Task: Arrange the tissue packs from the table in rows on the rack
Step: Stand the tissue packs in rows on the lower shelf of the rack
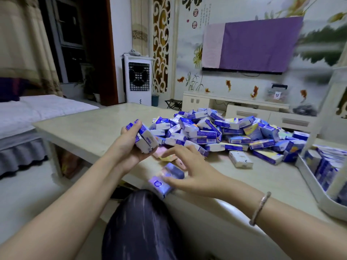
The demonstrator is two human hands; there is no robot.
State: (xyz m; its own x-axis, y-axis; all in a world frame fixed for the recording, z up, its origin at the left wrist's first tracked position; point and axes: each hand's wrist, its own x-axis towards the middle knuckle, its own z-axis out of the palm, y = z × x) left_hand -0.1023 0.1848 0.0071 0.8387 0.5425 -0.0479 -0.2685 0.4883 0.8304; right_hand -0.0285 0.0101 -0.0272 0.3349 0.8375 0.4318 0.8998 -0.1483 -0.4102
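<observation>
Left grip point(131, 145) holds packs point(145, 138); blurred pack point(161, 183) prob. under right fingers point(174, 182).

Pale table point(90, 128) w/ tissue pack heap point(225, 132), loose packs, white rack point(311, 186) at rt.

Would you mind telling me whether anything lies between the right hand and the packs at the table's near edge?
Nothing visible does. The right hand hovers with fingers spread right beside the blurred packs at the table edge; whether it touches them is unclear. The left hand grips its own bundle, clear of that path.
</observation>
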